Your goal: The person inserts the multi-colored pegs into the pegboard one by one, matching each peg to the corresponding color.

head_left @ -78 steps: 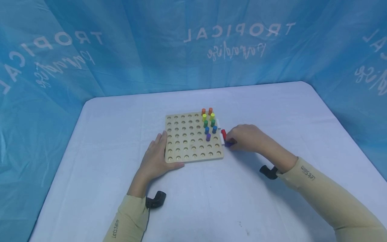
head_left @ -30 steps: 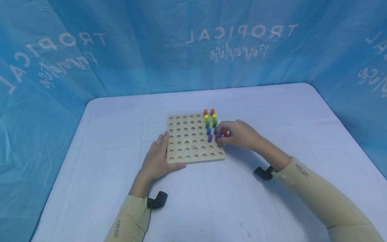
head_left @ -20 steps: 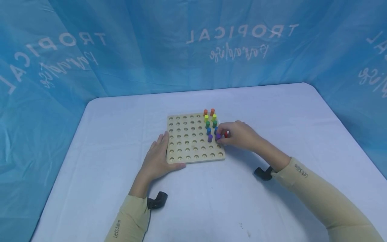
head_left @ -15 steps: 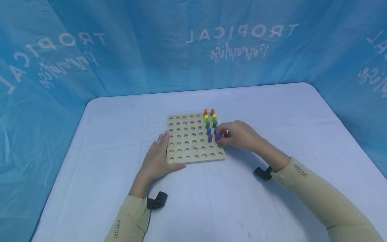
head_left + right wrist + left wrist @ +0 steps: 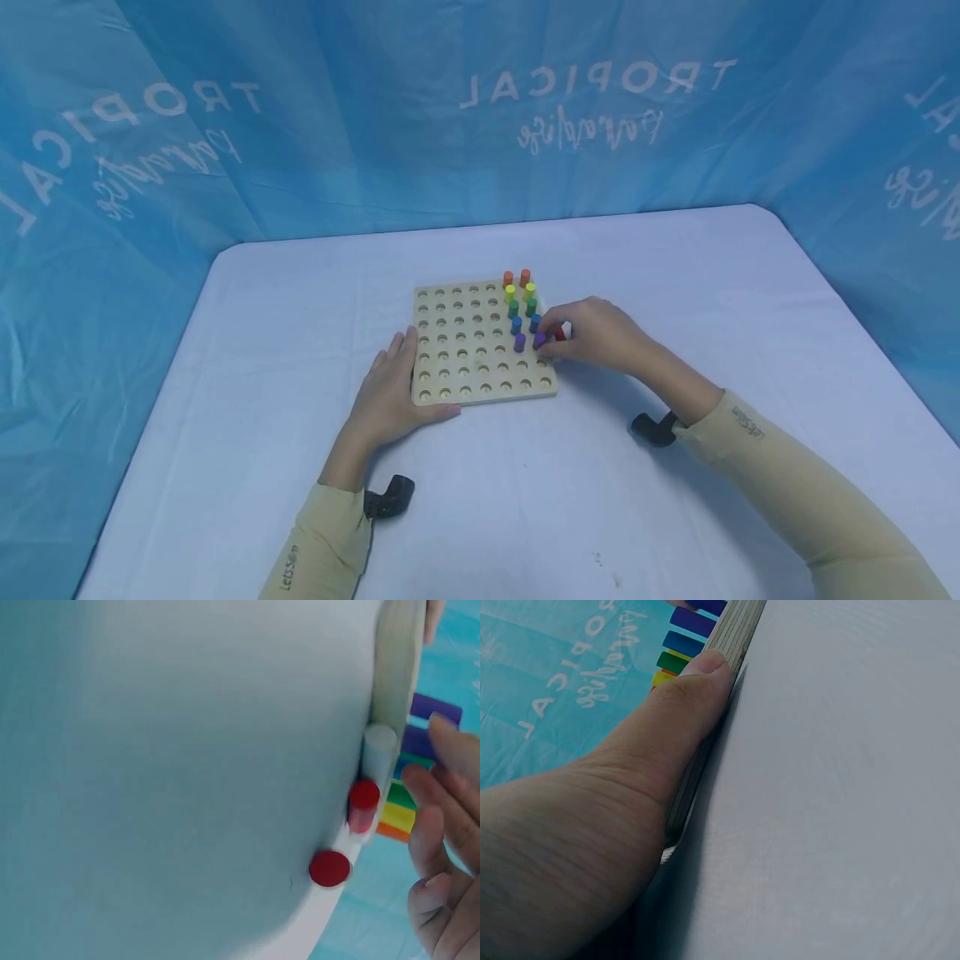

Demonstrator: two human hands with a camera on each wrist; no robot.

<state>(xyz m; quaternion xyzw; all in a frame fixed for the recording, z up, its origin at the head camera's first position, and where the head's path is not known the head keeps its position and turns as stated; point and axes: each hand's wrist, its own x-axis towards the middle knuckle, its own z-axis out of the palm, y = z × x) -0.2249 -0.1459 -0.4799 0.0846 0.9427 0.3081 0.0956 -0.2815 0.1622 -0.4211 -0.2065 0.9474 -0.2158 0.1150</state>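
Note:
A wooden pegboard (image 5: pixel 472 362) with rows of round holes lies on the white table. My left hand (image 5: pixel 386 379) is at its near left corner, fingers straight along the left side; the thumb (image 5: pixel 679 705) presses the near edge. My right hand (image 5: pixel 596 333) pinches a purple peg (image 5: pixel 539 341) upright at the board's right column, thumb and forefinger at its sides. Just left of it stands another purple peg (image 5: pixel 520 342). Behind these, pairs of blue (image 5: pixel 516 325), green (image 5: pixel 513 309), yellow (image 5: pixel 510 293) and orange pegs (image 5: pixel 508 279) stand in the two right columns.
Beside the board's right edge, under my right hand, a white peg (image 5: pixel 379 754) and a red peg (image 5: pixel 363 802) lie close together. Another red peg (image 5: pixel 330 868) is a little farther out. A blue curtain (image 5: pixel 480 150) hangs behind the table.
My right hand has brought the purple peg from the table beside the board to the right column and lowered it there. The left hand keeps its place at the corner.

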